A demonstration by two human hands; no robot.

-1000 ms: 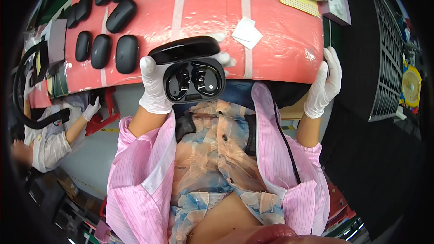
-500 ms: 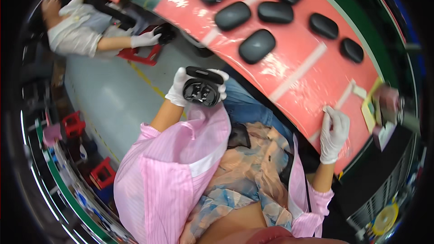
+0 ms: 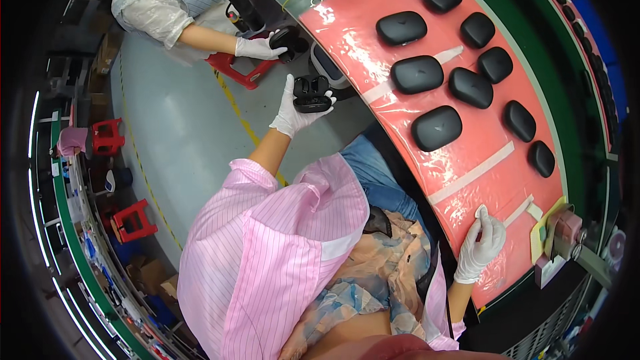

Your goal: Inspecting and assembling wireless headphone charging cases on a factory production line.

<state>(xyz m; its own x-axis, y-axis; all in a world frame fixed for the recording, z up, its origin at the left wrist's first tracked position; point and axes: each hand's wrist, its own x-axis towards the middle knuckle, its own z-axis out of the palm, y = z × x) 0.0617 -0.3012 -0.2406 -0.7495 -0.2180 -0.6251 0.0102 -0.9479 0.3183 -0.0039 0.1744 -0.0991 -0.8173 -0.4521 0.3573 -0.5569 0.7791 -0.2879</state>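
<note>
My left hand (image 3: 288, 117), in a white glove, is closed around a black earbud case (image 3: 312, 103) that stands open. It holds the case out over the floor, to the left of the table. In a white glove too, my right hand (image 3: 481, 247) rests low over the pink mat (image 3: 460, 217). Its thumb and forefinger are pinched together at a small white bit (image 3: 480, 211) too small to name. Several closed black cases lie on the mat beyond it, the nearest a rounded black case (image 3: 437, 128).
At the upper left a co-worker's gloved hand (image 3: 256, 48) holds another black case (image 3: 285, 41). A red stool (image 3: 247, 73) stands below that arm. Yellow pads (image 3: 537, 240) and a pinkish dispenser (image 3: 568, 228) sit at the mat's right end. More red stools (image 3: 135, 221) stand at the left.
The view has shifted, so the table sits lower and farther right. My left hand has reached farther out and turned the open case. My right hand keeps its pinch over the mat.
</note>
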